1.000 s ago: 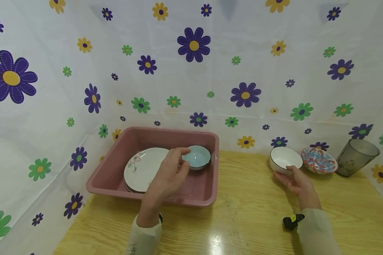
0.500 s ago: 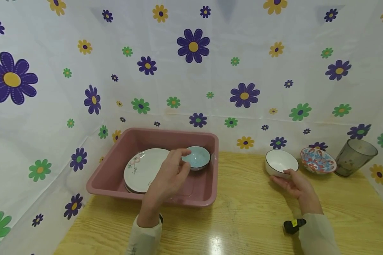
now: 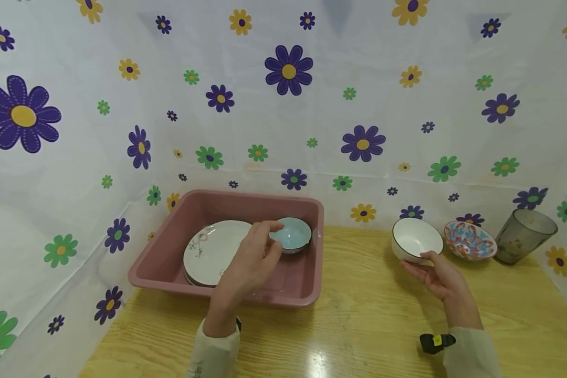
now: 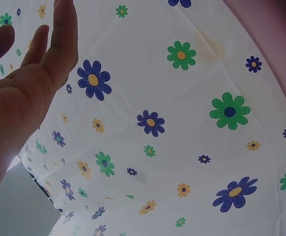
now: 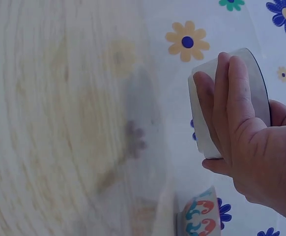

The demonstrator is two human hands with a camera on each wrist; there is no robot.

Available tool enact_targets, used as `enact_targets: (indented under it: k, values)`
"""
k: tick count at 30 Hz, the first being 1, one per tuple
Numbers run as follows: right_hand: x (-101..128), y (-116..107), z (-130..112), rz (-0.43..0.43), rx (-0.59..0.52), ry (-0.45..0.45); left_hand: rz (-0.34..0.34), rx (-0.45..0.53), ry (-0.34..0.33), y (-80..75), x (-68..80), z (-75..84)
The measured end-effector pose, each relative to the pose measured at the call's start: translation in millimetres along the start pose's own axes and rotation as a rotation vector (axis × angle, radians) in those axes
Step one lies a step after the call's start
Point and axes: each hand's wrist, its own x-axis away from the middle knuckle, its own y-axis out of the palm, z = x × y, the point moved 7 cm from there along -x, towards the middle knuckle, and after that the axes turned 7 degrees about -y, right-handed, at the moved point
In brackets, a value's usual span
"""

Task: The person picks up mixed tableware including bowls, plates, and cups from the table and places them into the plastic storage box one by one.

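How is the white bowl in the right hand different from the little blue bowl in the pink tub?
The white bowl is larger, plain white with a dark rim; the blue bowl is smaller and pale blue inside. The right hand holds the white bowl tilted above the table; the blue bowl sits level in the pink tub. Both are round and empty.

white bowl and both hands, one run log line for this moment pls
right hand: grips white bowl, tilted off table | left hand: open over pink tub, beside blue bowl | plates in tub
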Motion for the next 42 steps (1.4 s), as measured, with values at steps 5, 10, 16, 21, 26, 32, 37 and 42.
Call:
enact_targets:
  k: [5, 10, 16, 21, 26, 32, 37, 42]
  values:
    - [9, 11, -1, -0.019, 0.024, -0.021, -0.004, 0.002, -0.006, 0.6, 0.1, 0.6]
    - [18, 26, -4, -0.078, 0.054, -0.08, -0.002, 0.001, -0.005, -0.2, 0.5, 0.9]
    - [30, 43, -8, -0.168, 0.084, -0.177, -0.008, 0.002, -0.007, 1.8, -0.2, 0.4]
    - [41, 56, -9, -0.229, 0.16, -0.247, -0.018, 0.012, -0.016, 4.5, -0.9, -0.3]
    - [51, 70, -12, -0.304, 0.233, -0.317, -0.031, 0.013, -0.015, 6.6, -2.2, 0.2]
    - [64, 84, -15, -0.358, 0.273, -0.387, -0.036, 0.006, -0.028, 8.5, -2.5, 1.2]
    - [71, 95, -15, -0.369, 0.29, -0.403, -0.042, 0.007, -0.03, 10.7, -2.4, 2.3]
    - [74, 104, -12, -0.374, 0.323, -0.409, -0.04, 0.013, -0.028, 10.4, -2.0, 3.1]
